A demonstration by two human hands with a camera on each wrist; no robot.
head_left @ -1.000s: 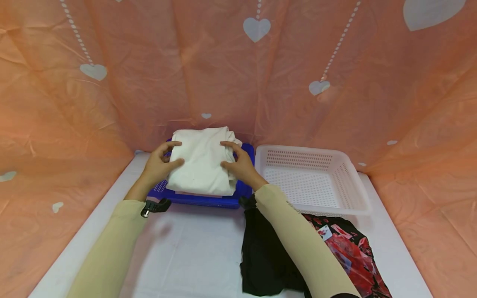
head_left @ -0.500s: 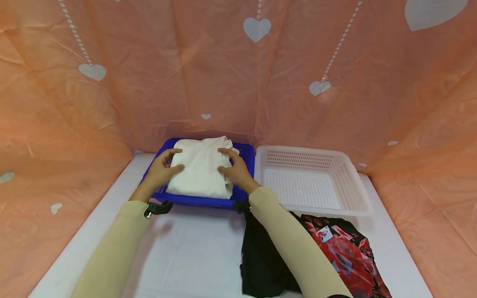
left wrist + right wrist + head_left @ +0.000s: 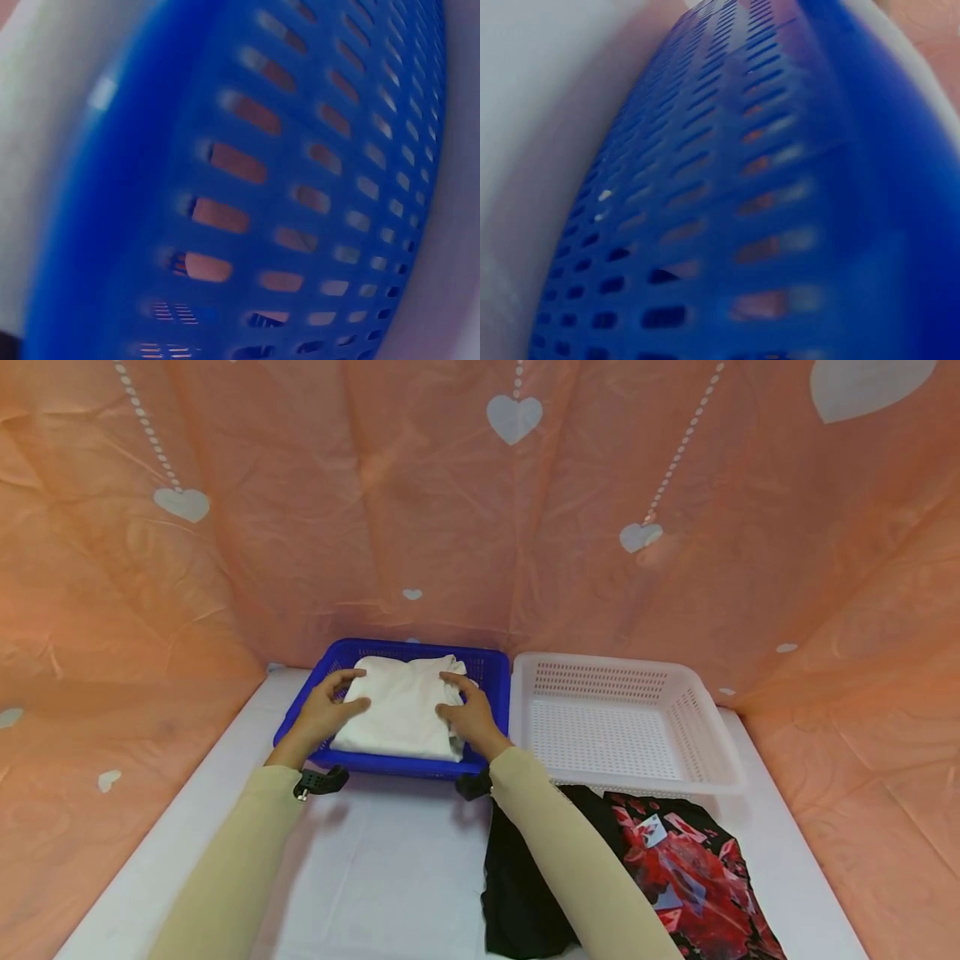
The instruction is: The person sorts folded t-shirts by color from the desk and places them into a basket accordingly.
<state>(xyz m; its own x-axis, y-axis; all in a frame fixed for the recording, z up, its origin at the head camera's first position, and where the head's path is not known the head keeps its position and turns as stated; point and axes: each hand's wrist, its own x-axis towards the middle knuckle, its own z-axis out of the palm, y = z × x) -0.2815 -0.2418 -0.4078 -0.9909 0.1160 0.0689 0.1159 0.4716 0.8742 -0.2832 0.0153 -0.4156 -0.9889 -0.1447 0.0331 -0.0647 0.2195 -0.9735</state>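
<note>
A folded white garment (image 3: 397, 710) lies within the blue basket (image 3: 424, 767) in the head view. My left hand (image 3: 324, 710) holds its left side, thumb on top and fingers curved at the edge. On the opposite side my right hand (image 3: 471, 714) grips it in a similar way, close to some loose folds. The left wrist view is filled by the basket's slotted wall (image 3: 292, 169), with neither hand plainly in sight. Much the same blue slotted wall (image 3: 705, 202) fills the right wrist view.
A white plastic basket (image 3: 626, 785) stands right beside the blue one. In front of it lie a black cloth (image 3: 517, 885) and a black garment with red flowers (image 3: 705, 877), partly under the right sleeve (image 3: 577, 852). An orange curtain (image 3: 450, 510) hangs behind the white table (image 3: 375, 860).
Both hands have lowered the folded white garment from above the blue basket down into it. More of the basket's rear rim and right side now shows.
</note>
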